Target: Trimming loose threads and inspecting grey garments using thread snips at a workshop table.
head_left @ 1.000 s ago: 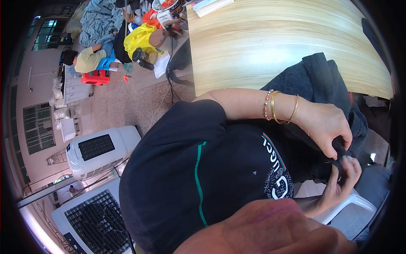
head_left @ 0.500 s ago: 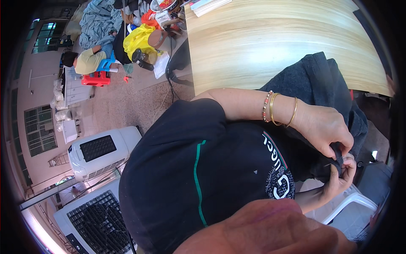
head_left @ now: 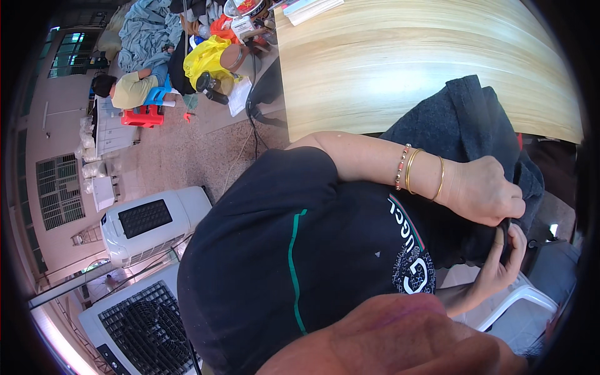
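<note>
A thick dark grey cloth (head_left: 447,115) hangs over the table edge and drops toward my lap, bunched at its lower end. My left hand (head_left: 487,190), with a beaded bracelet (head_left: 402,165) and gold bangles (head_left: 441,178) on its wrist, is closed on a small fold of this cloth. Its back faces up, so the fingertips are mostly hidden. Just below, my right hand (head_left: 500,265) pinches the same fold between thumb and fingers. Both hands almost touch. Whether anything small lies between the fingers cannot be made out.
The wood-grain table (head_left: 387,56) carries a stack of papers (head_left: 309,9) at its far edge. A white plastic chair (head_left: 519,297) stands beside my right hand. Air coolers (head_left: 156,219), a yellow bag (head_left: 206,56) and a seated person (head_left: 131,89) appear on the left.
My left hand has rolled over into a tighter fist, hiding its thumb and the fold it pinched. My right hand's fingers have straightened a little along the cloth.
</note>
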`<act>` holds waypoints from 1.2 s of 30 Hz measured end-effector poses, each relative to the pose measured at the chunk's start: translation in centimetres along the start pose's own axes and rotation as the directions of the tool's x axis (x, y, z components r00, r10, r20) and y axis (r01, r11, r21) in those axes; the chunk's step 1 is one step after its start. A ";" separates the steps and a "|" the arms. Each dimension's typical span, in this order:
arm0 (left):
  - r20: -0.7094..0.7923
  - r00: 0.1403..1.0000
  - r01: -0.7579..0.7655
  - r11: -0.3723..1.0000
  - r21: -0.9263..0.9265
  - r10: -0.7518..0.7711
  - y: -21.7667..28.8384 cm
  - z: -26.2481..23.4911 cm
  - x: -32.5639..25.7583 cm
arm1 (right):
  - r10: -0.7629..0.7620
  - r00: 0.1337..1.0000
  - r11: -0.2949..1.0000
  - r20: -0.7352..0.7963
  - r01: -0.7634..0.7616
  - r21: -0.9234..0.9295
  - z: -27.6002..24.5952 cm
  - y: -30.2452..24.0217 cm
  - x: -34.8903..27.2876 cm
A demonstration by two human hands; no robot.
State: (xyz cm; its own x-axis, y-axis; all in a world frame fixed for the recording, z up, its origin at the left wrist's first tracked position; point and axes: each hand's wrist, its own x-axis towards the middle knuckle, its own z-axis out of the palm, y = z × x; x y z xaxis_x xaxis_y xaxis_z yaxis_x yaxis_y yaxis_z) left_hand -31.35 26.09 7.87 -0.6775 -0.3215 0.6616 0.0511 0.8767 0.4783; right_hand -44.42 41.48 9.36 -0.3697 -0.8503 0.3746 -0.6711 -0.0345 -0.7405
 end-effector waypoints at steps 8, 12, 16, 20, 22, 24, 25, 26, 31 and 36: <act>0.448 0.894 0.122 0.976 -0.178 -0.030 -2.3 -5.2 1.7 | 0.251 0.968 0.926 0.030 -0.230 -0.300 -4.9 2.5 -3.0; 0.606 0.790 0.151 0.987 -0.054 -0.087 -4.5 -6.8 1.3 | 0.282 0.933 0.927 -0.222 -0.325 -0.189 -5.4 2.7 -3.8; 0.549 0.823 0.265 0.953 -0.148 -0.144 -6.7 -8.1 0.5 | 0.231 0.949 0.929 -0.215 -0.281 -0.242 -5.7 2.6 -4.0; 0.538 0.819 0.420 0.846 -0.328 -0.198 -6.7 -9.0 0.3 | 0.295 0.882 0.928 -0.369 -0.356 -0.110 -5.3 2.8 -4.3; 0.521 0.832 0.448 0.782 -0.434 -0.188 -6.8 -9.0 0.2 | 0.340 0.829 0.924 -0.444 -0.382 -0.006 -5.4 3.3 -4.2; 0.449 0.869 0.451 0.704 -0.549 -0.208 -6.3 -9.1 0.3 | 0.142 0.915 0.984 -0.378 -0.172 -0.046 -6.1 3.9 -4.1; 0.451 0.867 0.454 0.707 -0.543 -0.211 -5.9 -8.7 0.3 | 0.144 0.914 0.984 -0.378 -0.171 -0.039 -5.6 3.9 -3.9; 0.435 0.866 0.481 0.653 -0.585 -0.248 -5.4 -8.3 0.3 | 0.035 0.922 0.999 -0.386 -0.028 0.024 -5.1 3.8 -3.6; 0.224 0.939 0.344 0.725 -0.596 -0.261 -1.9 -6.1 1.6 | -0.369 0.929 0.837 -0.037 0.315 -0.448 -5.2 -1.2 -2.6; 0.169 0.970 0.241 0.769 -0.592 -0.174 1.2 -2.4 0.7 | -0.475 0.878 0.829 0.063 0.470 -0.303 -1.3 -3.5 -0.3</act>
State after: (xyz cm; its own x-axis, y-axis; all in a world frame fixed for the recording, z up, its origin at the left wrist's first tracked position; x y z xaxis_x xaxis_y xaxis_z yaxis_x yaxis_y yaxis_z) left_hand -30.02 26.07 10.29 -0.7901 -0.4040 0.4611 0.3105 0.3849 0.8692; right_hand -42.81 42.56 12.55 0.0345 -0.7630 0.6455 -0.9250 -0.2689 -0.2684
